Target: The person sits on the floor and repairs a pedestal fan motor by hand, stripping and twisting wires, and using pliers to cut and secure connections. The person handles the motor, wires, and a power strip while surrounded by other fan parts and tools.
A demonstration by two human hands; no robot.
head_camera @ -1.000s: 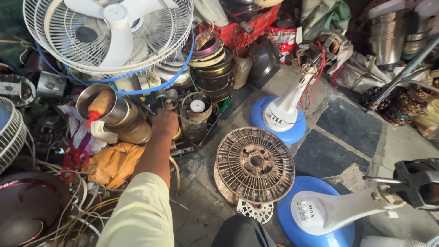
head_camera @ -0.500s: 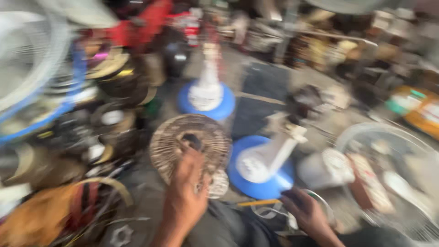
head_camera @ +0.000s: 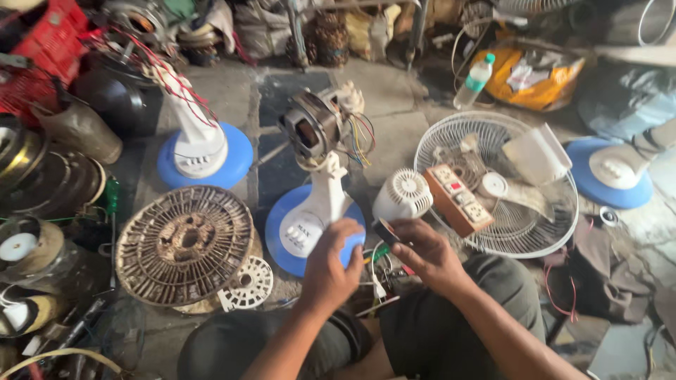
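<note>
My left hand [head_camera: 329, 271] is curled with its back to the camera, just in front of the blue base [head_camera: 279, 226] of a white fan stand. What lies in its palm is hidden. My right hand [head_camera: 427, 255] pinches a small dark part [head_camera: 386, 231] between thumb and fingers, close to my left fingertips. The stand carries a bare fan motor [head_camera: 310, 130] with coloured wires hanging out. A white ribbed motor cover [head_camera: 403, 195] lies just beyond my right hand. My knees in dark trousers fill the bottom of the view.
A rusty round grille [head_camera: 184, 243] lies left, with a small white disc [head_camera: 243, 283] beside it. A white fan guard [head_camera: 493, 232] on the right holds a power strip [head_camera: 458, 199] and a blade [head_camera: 536, 155]. Other blue-based stands [head_camera: 201, 151] [head_camera: 609, 172], a bottle [head_camera: 477, 79] and piled scrap surround me.
My view has swung right, away from the scrap pile. My left hand has come back from that pile to my lap, and my right hand has come up holding the dark part.
</note>
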